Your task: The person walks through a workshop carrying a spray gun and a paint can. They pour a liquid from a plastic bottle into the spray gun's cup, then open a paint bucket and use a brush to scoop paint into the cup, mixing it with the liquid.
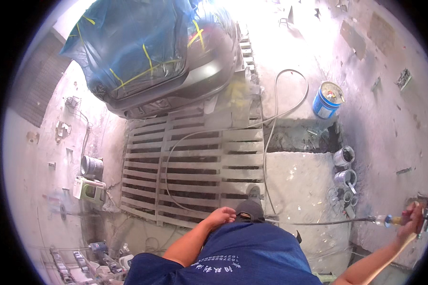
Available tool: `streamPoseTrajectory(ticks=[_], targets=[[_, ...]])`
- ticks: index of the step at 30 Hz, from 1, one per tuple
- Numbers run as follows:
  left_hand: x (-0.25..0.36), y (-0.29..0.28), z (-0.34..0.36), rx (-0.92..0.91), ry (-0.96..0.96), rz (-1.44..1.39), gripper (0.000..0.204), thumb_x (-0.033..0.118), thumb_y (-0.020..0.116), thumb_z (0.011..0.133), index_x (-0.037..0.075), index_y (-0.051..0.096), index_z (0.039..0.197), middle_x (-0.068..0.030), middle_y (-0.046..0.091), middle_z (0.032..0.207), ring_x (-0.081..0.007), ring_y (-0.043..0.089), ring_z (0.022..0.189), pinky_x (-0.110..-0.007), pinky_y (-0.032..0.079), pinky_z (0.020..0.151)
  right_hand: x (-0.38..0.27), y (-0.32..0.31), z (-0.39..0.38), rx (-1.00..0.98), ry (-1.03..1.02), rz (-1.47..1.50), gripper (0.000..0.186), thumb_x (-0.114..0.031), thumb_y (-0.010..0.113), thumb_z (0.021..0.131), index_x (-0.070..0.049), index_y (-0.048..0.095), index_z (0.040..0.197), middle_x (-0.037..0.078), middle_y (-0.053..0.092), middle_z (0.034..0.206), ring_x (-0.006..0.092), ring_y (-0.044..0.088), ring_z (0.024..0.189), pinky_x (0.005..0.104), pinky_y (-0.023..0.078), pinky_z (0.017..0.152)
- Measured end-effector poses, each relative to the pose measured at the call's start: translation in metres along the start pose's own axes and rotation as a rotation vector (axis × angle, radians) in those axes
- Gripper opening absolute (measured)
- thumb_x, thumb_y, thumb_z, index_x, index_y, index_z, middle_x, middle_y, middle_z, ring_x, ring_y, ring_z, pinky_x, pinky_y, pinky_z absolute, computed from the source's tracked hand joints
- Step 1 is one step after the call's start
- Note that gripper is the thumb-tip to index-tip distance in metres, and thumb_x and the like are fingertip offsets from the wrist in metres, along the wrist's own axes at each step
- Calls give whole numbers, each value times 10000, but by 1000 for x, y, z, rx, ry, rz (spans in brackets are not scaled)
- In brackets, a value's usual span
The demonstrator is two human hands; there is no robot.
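Observation:
My right hand (410, 222) reaches far out to the right and grips a spray gun (425, 211) by its handle; a grey air hose (328, 221) runs from the gun leftward across the floor. My left hand (220, 216) hangs loosely by my thigh, fingers curled, holding nothing. Below it is my blue shirt (242, 256), and my dark shoe (250, 209) stands on the edge of a slatted floor grating (190, 166).
A car (161, 52) wrapped in blue masking film with yellow tape stands at the top. A blue paint bucket (327, 100) and several small tins (343, 166) sit on the right. The hose loops over the grating. Tools and cans (91, 178) lie along the left wall.

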State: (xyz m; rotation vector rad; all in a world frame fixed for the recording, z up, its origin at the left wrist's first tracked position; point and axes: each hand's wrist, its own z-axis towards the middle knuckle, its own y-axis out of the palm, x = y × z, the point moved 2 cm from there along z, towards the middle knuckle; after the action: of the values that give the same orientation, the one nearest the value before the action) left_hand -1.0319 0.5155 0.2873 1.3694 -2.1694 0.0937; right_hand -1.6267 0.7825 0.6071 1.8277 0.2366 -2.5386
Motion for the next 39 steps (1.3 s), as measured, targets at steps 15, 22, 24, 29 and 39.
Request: streamPoseTrajectory(ticks=[15,22,24,29,39], targets=[[206,168,97,-13,697,604,280,202,570,894,3,642,1077,-38,603,734,-121,585,657,-286,475,617,18,244,-72,-348,90,483,525,-200,535,1001,-11,342,1451,-27,342,663,119,418,687,291,396,681],[312,276,83,-454,1071,650,694,184,692,817,48,384,1423,-186,526,1297,-275,548,1158,-395,436,1001,22,323,-68,-427,222,336,585,-237,559,992,-51,280,1472,-11,430,675,114,488,671,241,436,560],[332,297,73,-510,1111,692,810,191,716,799,62,289,1476,-198,427,1393,-324,449,1269,-421,363,1077,23,338,-64,-452,234,352,604,-254,574,985,-58,277,1473,-8,451,701,114,505,689,248,451,588],[343,330,102,-478,1162,538,922,141,733,790,92,175,1522,-204,457,1407,-357,502,1268,-422,430,1032,32,369,-57,-546,241,369,627,-253,575,987,-47,255,1484,11,512,790,122,534,762,278,481,683],[355,385,169,-162,970,371,439,164,650,873,94,501,1281,-168,667,990,-318,678,924,-367,522,780,95,384,4,-817,122,149,257,-127,615,948,-14,493,1145,100,642,1012,126,626,795,269,531,686]])
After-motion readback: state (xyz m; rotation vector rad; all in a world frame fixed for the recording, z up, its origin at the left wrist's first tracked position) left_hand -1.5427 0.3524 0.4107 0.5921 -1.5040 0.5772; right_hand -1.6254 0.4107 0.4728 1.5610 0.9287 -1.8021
